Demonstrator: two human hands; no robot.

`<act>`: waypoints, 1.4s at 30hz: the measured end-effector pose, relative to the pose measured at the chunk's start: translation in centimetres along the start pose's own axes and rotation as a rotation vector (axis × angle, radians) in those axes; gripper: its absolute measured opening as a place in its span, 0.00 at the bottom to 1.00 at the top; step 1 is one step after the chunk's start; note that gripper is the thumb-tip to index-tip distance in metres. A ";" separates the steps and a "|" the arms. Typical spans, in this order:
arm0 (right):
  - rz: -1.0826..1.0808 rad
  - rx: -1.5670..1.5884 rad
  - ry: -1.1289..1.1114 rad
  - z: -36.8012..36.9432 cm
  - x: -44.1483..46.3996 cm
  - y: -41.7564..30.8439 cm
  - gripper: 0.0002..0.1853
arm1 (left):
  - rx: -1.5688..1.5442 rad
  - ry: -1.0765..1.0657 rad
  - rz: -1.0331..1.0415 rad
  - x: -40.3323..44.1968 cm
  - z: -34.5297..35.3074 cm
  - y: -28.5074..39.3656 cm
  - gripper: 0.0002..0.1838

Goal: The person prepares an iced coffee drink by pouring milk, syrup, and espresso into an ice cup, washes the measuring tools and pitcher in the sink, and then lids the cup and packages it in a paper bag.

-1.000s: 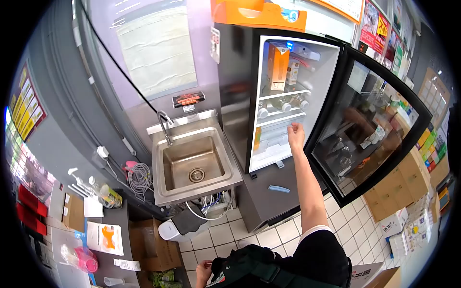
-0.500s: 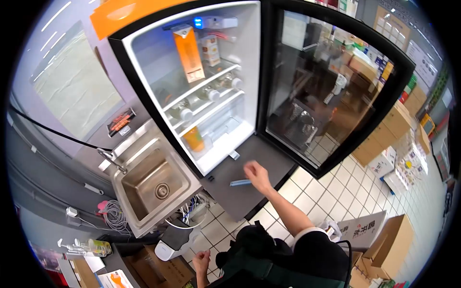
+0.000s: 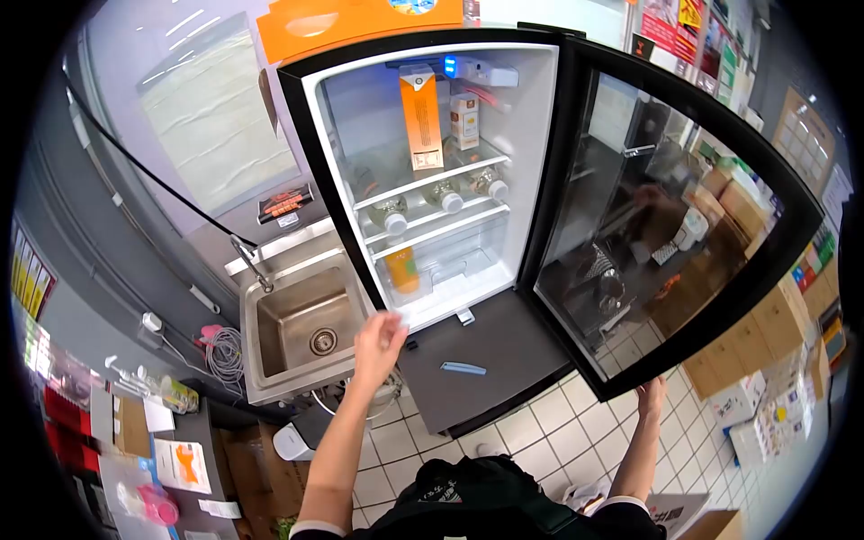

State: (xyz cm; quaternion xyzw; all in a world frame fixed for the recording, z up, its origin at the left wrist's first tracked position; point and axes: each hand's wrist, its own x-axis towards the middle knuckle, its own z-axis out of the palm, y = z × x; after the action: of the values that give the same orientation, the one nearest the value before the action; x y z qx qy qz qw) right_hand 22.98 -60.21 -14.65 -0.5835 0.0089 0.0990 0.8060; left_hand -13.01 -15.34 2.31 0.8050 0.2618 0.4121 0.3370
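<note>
The open door (image 3: 657, 234) stands at the right side of the fridge (image 3: 533, 135), the right hand (image 3: 651, 394) at its lower edge, fingers partly hidden, their grip impossible to tell. The left hand (image 3: 380, 346) is by the fridge's lower left corner, fingers loosely curled, any hold unclear, between the sink (image 3: 297, 310) and a blue strip (image 3: 463, 368) on the table (image 3: 526, 355). Cartons (image 3: 422, 126) and bottles (image 3: 391, 218) sit inside.
</note>
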 end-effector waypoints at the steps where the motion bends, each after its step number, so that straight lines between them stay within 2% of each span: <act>1: -0.086 -0.057 -0.056 2.2 2.8 -0.6 0.12 | 0.142 0.063 0.136 3.3 1.7 2.2 0.14; 2: 0.047 -0.050 -0.201 2.5 3.6 -1.8 0.14 | 0.113 0.058 0.101 5.2 3.0 3.1 0.15; 3: 0.166 0.086 -0.332 2.5 5.8 -1.4 0.11 | 0.082 0.053 0.068 6.9 4.2 3.5 0.17; 5: 0.188 0.005 -0.367 1.9 6.4 0.1 0.09 | 0.084 0.096 0.075 10.3 7.1 2.6 0.19; 7: 0.046 -0.037 -0.155 1.2 3.6 1.8 0.07 | 0.086 0.136 0.083 12.3 9.9 1.1 0.21; 8: -0.093 -0.140 -0.127 0.7 3.0 3.1 0.07 | -0.120 0.202 -0.079 13.2 11.0 0.4 0.22; 9: 0.226 0.057 -0.054 0.3 1.5 3.6 0.06 | -0.327 0.267 -0.236 14.0 11.6 0.0 0.24; 10: 0.421 -0.022 -0.130 -3.7 1.2 6.2 0.07 | -0.389 0.364 -0.255 14.2 11.8 -0.1 0.26; 11: 0.564 -0.187 0.066 -6.5 0.3 10.3 0.09 | -0.385 0.379 -0.255 13.8 11.8 0.0 0.26; 12: 0.705 -0.248 -0.033 -7.4 -1.5 11.4 0.08 | -0.506 0.529 -0.332 13.4 11.6 0.2 0.27; 13: 0.839 -0.242 0.063 -6.2 -4.3 10.9 0.10 | -0.628 0.676 -0.408 13.0 11.3 0.2 0.27; 14: 1.088 -0.142 -0.102 -10.4 -3.5 16.7 0.14 | -0.581 0.768 -0.383 13.0 11.5 -1.6 0.28; 15: 1.018 -0.370 -0.237 -9.1 -5.2 16.3 0.14 | -0.576 0.776 -0.381 13.3 11.2 -2.1 0.28; 16: 0.817 -0.737 -0.437 -6.2 -7.0 14.6 0.14 | -0.496 0.812 -0.387 13.8 10.8 -2.3 0.29; 17: 0.647 -0.972 -0.602 -4.3 -7.9 13.7 0.14 | -0.417 0.846 -0.390 14.5 10.4 -2.2 0.30; 18: 0.542 -1.104 -0.708 -2.5 -8.6 12.9 0.15 | -0.550 0.777 -0.412 15.6 10.0 -2.0 0.28; 19: 0.406 -1.195 -0.843 -2.8 -8.0 14.8 0.16 | -0.543 0.781 -0.412 16.3 9.7 -1.7 0.28; 20: 0.407 -1.193 -0.853 -1.6 -7.9 14.2 0.16 | -0.492 0.777 -0.505 16.9 9.4 -1.7 0.27; 21: 0.289 -1.306 -1.004 0.9 -7.7 12.8 0.17 | -0.440 0.775 -0.596 17.2 9.2 -1.8 0.26; 22: 0.162 -1.411 -1.154 3.7 -7.5 11.6 0.18 | -0.413 0.802 -0.545 17.0 9.3 -2.7 0.24; 24: 0.033 -1.576 -1.312 8.4 -7.5 9.9 0.22 | -0.461 0.799 -0.539 15.3 9.1 -1.2 0.23; 25: -0.111 -1.599 -1.300 11.0 -8.0 8.8 0.25 | -0.518 0.786 -0.534 14.4 9.1 -0.6 0.22; 26: -0.262 -1.461 -1.227 14.5 -9.1 6.1 0.24 | -0.575 0.758 -0.506 13.2 9.2 -1.0 0.21; 27: -0.283 -1.356 -1.231 17.2 -9.0 6.5 0.26 | -0.569 0.760 -0.509 11.9 9.3 -0.3 0.21; 29: -0.489 -0.887 -1.217 23.5 -9.6 4.6 0.28 | -0.861 0.696 -0.503 9.3 9.0 2.9 0.19; 31: -0.474 -0.694 -1.206 30.6 -10.3 2.5 0.36 | -0.894 0.675 -0.503 7.2 8.8 4.2 0.19; 32: -0.340 -0.644 -1.183 34.1 -10.9 1.2 0.40 | -0.932 0.649 -0.495 6.3 8.7 4.7 0.18; 33: -0.499 -0.584 -1.121 37.4 -10.9 1.9 0.46 | -0.928 0.654 -0.498 5.5 8.6 5.2 0.18; 35: -0.714 -0.422 -1.043 42.9 -11.6 1.3 0.50 | -0.967 0.615 -0.492 4.3 8.2 6.2 0.12; 37: -0.795 -0.302 -0.978 45.6 -12.1 0.5 0.50 | -0.951 0.602 -0.464 3.1 7.6 7.9 0.11; 39: -0.879 -0.176 -0.908 46.5 -12.4 -0.5 0.50 | -0.913 0.496 -0.500 1.4 7.0 9.1 0.11; 41: -1.310 -0.178 -0.874 45.7 -11.7 -2.1 0.47 | -0.967 0.480 -0.469 -0.4 6.0 10.5 0.13; 42: -1.430 -0.159 -0.892 45.1 -11.5 -2.4 0.43 | -0.965 0.400 -0.497 -1.7 5.3 11.3 0.12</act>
State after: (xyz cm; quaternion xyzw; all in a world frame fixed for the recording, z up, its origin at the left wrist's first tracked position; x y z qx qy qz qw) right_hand 7.54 -20.14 3.45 -0.4100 -0.6881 -0.2135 0.5594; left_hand -7.83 -25.43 7.76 0.3812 0.2841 0.5374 0.6965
